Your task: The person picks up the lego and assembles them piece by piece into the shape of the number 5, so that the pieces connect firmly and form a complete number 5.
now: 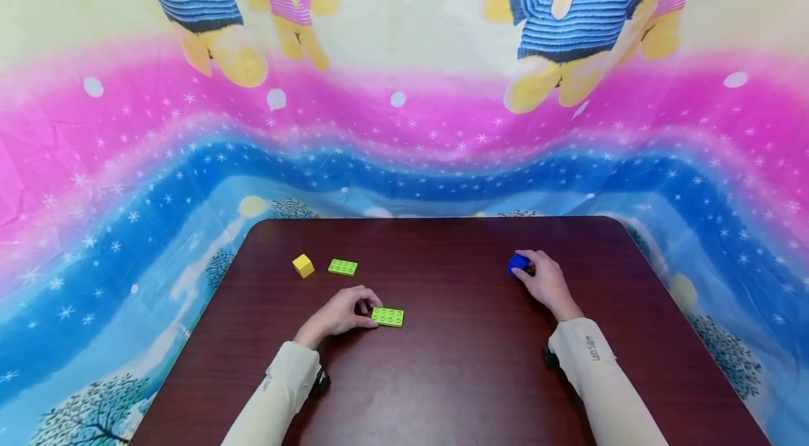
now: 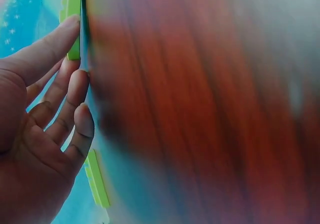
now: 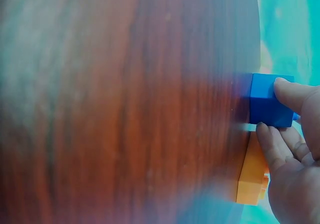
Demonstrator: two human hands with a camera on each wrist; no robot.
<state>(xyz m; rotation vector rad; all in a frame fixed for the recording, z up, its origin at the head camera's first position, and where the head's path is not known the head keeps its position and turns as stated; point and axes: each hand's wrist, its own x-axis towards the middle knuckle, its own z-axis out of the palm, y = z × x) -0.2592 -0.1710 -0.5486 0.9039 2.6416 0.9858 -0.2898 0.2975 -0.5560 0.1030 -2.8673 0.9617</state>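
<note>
Toward the far left corner of the dark red-brown, wood-look worktop [image 1: 455,369], I've got a small yellow plastic cube-shaped block [image 1: 303,266] on my feed, turned askew to the edges. Just right of it lies a flat lime-green plastic plate with studs on top [image 1: 343,267], sitting a bit in from the far edge.

Next along is the person's left hand [image 1: 341,312], poking out of a pale sleeve [image 1: 278,386] that reaches in over the near edge. Thumb and fingertips pinch the left end of a second lime-green studded plastic plate [image 1: 388,317], which is left of the worktop's middle, roughly halfway between near and far edges. Can't tell from my end whether that plate is touching the wood or slightly up.

Big gap, then a blue plastic cube-like block [image 1: 516,264], close to the far edge and well short of the far right corner. The right hand [image 1: 545,281] has it pinched between thumb and fingers, so both hands are busy and well apart from each other. My right wrist view also picks up an orange plastic block with studs [image 3: 250,176] just right of the blue one, near the fingers.
</note>
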